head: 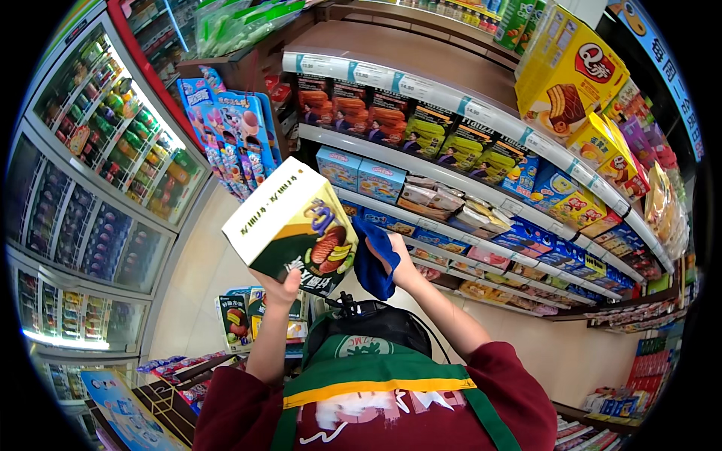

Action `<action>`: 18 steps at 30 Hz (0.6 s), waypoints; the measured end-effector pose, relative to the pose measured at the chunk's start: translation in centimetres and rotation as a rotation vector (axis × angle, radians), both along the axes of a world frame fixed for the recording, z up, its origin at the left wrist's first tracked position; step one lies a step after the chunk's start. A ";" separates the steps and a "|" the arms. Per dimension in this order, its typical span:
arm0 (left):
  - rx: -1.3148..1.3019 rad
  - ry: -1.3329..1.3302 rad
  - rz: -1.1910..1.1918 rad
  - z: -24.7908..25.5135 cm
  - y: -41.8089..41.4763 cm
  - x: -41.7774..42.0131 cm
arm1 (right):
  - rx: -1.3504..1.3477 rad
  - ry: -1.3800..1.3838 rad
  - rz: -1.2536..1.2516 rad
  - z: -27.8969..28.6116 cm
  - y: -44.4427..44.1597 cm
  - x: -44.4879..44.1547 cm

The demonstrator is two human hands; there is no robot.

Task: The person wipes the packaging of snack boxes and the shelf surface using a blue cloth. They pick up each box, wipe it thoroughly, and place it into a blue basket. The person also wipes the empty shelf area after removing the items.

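A large snack carton (299, 225), green and white with food pictures, is gripped from below by my left hand (280, 288) and held tilted in front of me. My right hand (399, 260) holds a dark blue cloth (377, 282), bunched up close to the carton's right side. Whether the cloth touches the carton I cannot tell. Beyond both hands, the shelf unit's brown top shelf (372, 42) runs along above rows of boxed snacks. Black snack boxes with red pictures (352, 110) stand directly under its price strip.
Glass-door drink coolers (118, 124) line the left side. Several more cartons (237, 318) sit low by my left forearm. A big yellow carton (569, 73) stands at the shelf's right end. Blue hanging snack packs (231, 124) flank its left end. A display rack (163, 403) is at lower left.
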State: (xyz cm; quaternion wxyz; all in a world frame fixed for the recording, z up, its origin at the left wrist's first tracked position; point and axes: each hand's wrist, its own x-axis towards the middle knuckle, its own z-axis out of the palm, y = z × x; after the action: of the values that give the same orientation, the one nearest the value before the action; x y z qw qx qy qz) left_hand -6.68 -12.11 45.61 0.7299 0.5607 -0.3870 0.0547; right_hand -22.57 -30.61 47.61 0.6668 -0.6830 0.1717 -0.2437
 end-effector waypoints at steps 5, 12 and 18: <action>-0.052 0.184 0.065 0.2 2.4 1.4 | -0.153 0.176 0.186 -2.5 -0.7 0.4; -0.238 0.367 0.314 4.5 6.3 3.2 | 0.133 0.394 -0.203 -16.2 -7.1 -3.4; 0.287 0.284 0.825 0.2 15.0 5.0 | 0.507 0.283 -0.423 -14.1 -9.2 -8.1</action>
State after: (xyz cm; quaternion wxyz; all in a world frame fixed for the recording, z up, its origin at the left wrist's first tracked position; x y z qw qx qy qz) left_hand -1.72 2.90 45.81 0.6081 0.7652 -0.0312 0.2091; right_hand -30.65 -39.82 33.50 0.7194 -0.4722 0.4549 -0.2293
